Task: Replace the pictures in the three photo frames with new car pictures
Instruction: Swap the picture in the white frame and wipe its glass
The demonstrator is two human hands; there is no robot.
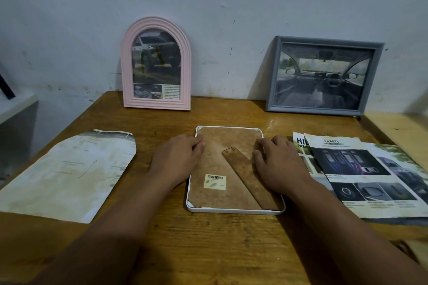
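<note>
I find the white frame (235, 211) face down at the centre of the surface (208, 250), brown backing board (215, 159) uppermost. My left hand (178, 157) and right hand (278, 162) rest at its side edges, grip loosely curled, clamped on nothing. I judge it light, stiff, and its glazing fragile. Take hold at the rims, never by the hinged stand (250, 180).

Wooden desk (162, 227): white frame (234, 211) face-down at centre; pink arched frame (157, 65) and grey frame (324, 76) at rear edge; pale sheet (69, 173) left; car brochures (370, 176) right.
</note>
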